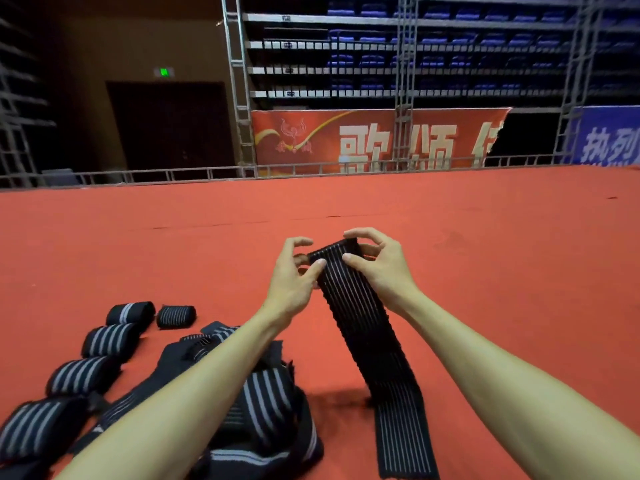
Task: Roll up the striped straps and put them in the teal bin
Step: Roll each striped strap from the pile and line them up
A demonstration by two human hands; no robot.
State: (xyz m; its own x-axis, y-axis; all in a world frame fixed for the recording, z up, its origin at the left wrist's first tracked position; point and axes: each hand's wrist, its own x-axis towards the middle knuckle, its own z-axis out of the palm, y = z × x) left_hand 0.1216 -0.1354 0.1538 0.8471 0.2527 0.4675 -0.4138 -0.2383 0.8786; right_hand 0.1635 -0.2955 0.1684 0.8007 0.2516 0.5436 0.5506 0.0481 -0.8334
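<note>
Far out at 8 o'clock, a row of rolled straps lies on the red carpet, each a short black cylinder with pale stripes. Just inside them, toward 7 o'clock, sits a loose pile of unrolled straps, partly covered by the left forearm.

At the middle of the view the left hand pinches the left edge of the striped strap near its top end, with the thumb on the near face and the fingers curled round behind. The right hand grips the same end from the 3 o'clock side. Its thumb presses on the striped face and its fingers hook over the top edge.

The strap's long axis runs from the hands down toward 5 o'clock. It hangs from the fingers, reaches the carpet, and its tail lies flat near the bottom edge. The top end looks folded over between the two hands, so this is probably the start of a roll. Both hands are equally close to that end, and all the free length lies toward the person. Rolling would therefore have to travel along the strap toward 5 or 6 o'clock.

The teal bin is not in view.
</note>
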